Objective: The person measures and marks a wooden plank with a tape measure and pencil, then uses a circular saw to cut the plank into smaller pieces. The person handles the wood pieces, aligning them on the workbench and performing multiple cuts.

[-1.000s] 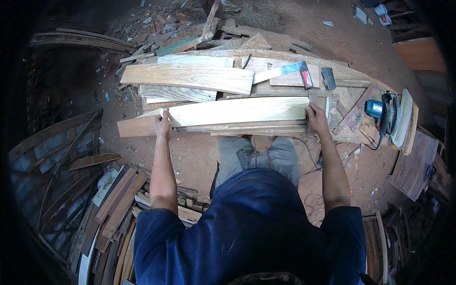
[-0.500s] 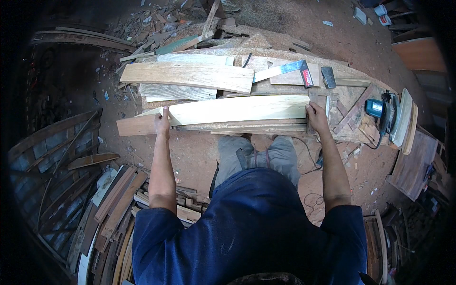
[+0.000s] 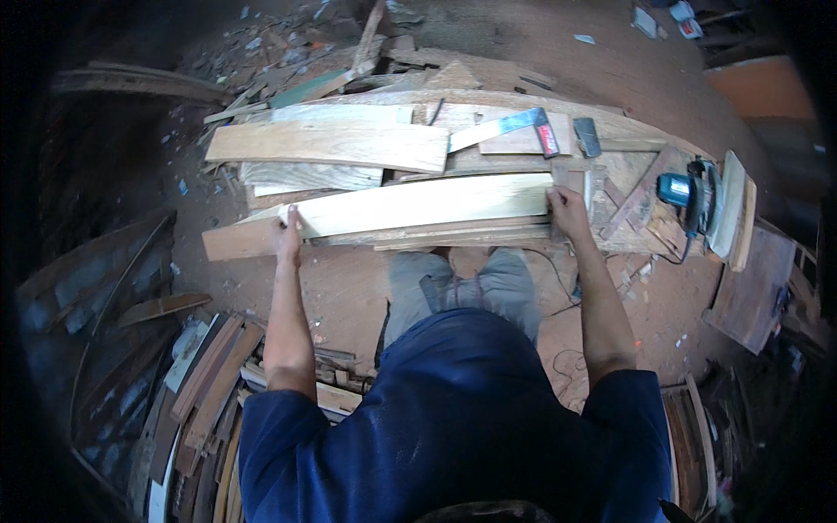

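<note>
A long pale wooden board [image 3: 427,202] lies crosswise along the near side of the workbench. Its left end is in my left hand [image 3: 289,232], thumb on top and fingers curled under the edge. At the right end, my right hand [image 3: 568,212] pinches the board's corner between thumb and bent fingers. A reddish-brown board [image 3: 237,241] sticks out to the left, beneath and beside my left hand. Beyond the pale board lies a wider light-brown plank [image 3: 327,145], and a try square [image 3: 497,129] with a metal blade rests at its right end.
A teal circular saw [image 3: 684,191] stands at the bench's right end, beside upright wooden pieces [image 3: 731,205]. Near the try square is a dark block [image 3: 587,138]. Stacked boards [image 3: 205,375] fill the lower left. Wood scraps [image 3: 296,57] litter the ground past the bench.
The whole view has shifted slightly, so the bench and hands appear further left. Both hands keep their hold on the pale board's ends.
</note>
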`<state>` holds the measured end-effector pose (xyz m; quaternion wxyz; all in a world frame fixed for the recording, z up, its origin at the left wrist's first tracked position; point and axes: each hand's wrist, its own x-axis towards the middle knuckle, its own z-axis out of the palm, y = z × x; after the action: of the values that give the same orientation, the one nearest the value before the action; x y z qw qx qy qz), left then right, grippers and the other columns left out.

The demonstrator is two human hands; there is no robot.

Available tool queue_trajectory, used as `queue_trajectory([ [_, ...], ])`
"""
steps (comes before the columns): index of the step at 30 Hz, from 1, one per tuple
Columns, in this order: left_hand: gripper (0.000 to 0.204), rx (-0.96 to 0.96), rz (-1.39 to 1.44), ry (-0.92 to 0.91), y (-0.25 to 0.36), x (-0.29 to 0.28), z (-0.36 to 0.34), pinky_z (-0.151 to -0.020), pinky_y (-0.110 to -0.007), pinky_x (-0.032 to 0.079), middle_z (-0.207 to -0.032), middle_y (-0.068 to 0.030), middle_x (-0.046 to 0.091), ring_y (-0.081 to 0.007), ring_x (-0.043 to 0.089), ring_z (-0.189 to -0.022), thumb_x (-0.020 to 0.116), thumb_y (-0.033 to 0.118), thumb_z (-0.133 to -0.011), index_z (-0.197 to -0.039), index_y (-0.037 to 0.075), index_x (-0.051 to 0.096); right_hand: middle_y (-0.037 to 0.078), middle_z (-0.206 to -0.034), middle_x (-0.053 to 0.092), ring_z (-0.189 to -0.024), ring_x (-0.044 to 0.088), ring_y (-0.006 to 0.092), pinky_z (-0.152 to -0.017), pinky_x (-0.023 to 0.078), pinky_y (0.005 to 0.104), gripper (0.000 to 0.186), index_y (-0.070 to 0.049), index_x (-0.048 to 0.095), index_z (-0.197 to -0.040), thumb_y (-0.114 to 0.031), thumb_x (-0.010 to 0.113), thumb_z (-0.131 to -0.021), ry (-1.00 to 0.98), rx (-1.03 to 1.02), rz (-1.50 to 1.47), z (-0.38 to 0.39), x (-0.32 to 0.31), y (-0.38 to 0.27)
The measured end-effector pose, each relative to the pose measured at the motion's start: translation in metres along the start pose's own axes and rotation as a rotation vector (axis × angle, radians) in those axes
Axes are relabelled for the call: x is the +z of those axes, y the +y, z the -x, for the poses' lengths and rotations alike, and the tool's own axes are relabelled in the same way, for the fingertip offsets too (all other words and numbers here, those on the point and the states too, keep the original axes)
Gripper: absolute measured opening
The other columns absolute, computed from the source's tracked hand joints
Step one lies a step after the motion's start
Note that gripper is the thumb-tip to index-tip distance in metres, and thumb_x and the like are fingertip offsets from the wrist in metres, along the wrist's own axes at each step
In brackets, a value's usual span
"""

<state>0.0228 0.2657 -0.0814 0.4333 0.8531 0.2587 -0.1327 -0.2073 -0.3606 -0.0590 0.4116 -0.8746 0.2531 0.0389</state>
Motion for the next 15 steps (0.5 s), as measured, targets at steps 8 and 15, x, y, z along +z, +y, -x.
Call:
queue_trajectory([
  [8, 0.058, -0.071, -0.071, -0.109, -0.027, 0.004, -0.007, -0.073, -0.033, 0.049, -0.091, -0.0070, 0.067, -0.0151, 0.060, -0.080, 0.068, 0.051, -0.100, -0.115, -0.005, 0.067, 0.026, -0.092, 0.074, -0.083, 0.074, 0.0381, -0.077, 0.056, 0.0440, 0.029, 0.004, 0.075, -0.106, -0.023, 0.067, -0.099, 0.195, -0.033, 0.083, 0.028, 0.011, -0.015],
  [15, 0.072, 0.039, -0.158, -0.054, -0.051, 0.028, 0.005, -0.087, -0.039, 0.052, -0.110, -0.0163, 0.070, -0.0257, 0.066, -0.097, 0.069, 0.053, -0.099, -0.135, -0.008, 0.059, 0.024, -0.107, 0.072, -0.097, 0.071, 0.0323, -0.085, 0.055, 0.0388, 0.031, 0.005, 0.073, -0.118, -0.020, 0.068, -0.101, 0.397, 0.205, 0.160, 0.056, 0.010, 0.028],
])
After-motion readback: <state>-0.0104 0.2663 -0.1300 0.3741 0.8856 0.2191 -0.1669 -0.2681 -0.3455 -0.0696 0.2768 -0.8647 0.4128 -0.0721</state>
